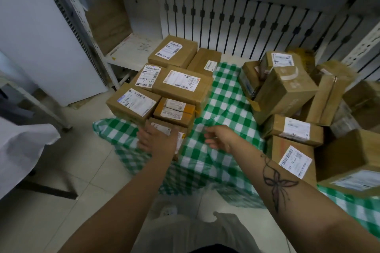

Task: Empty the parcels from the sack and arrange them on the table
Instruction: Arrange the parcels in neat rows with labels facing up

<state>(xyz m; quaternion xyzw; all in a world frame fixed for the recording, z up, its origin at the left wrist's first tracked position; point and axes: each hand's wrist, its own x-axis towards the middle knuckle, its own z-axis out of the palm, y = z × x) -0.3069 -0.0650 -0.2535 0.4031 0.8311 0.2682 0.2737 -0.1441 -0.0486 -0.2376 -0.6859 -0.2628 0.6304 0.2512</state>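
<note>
A table under a green-and-white checked cloth (224, 96) carries brown cardboard parcels. On its left side several labelled parcels (181, 84) lie flat in neat rows. My left hand (156, 139) rests flat on the nearest small parcel (164, 127) at the front of those rows. My right hand (218, 139) hovers just above the bare cloth, fingers relaxed, holding nothing. On the right a loose heap of parcels (287, 92) lies tilted and stacked. No sack is in view.
A white radiator cover with black bars (246, 18) runs behind the table. A white shelf rack (131, 51) and a pale panel (41, 37) stand at left. Tiled floor (86, 166) lies left of the table. A white-draped object (22, 146) is at far left.
</note>
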